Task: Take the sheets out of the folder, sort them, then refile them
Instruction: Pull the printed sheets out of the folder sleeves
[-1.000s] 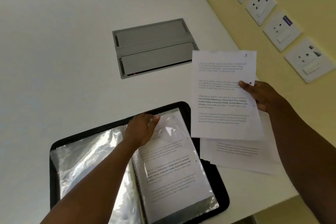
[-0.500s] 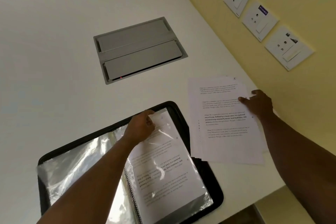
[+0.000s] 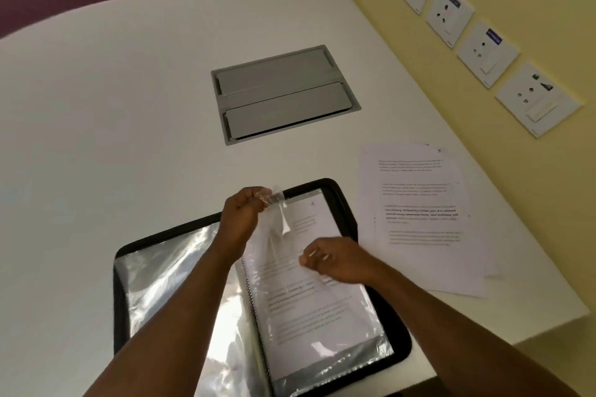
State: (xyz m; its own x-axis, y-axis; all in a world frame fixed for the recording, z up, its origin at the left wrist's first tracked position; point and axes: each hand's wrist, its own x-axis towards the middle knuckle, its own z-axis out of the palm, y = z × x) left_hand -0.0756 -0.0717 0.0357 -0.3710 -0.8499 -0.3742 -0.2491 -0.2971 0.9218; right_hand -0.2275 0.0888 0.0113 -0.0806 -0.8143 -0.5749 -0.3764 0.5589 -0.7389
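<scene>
— What are the fingers doing?
— The left hand (image 3: 242,215) pinches the sleeve (image 3: 280,210) top, lifted; the right hand (image 3: 335,259) curls, pinching the sheet (image 3: 317,292) inside.
— And the folder (image 3: 342,200)?
— Open, near on the table (image 3: 129,126); the stack (image 3: 419,219) lies just right.

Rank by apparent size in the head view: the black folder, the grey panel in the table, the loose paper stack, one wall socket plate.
1. black folder
2. loose paper stack
3. grey panel, farther away, so this rank is unsure
4. wall socket plate
</scene>
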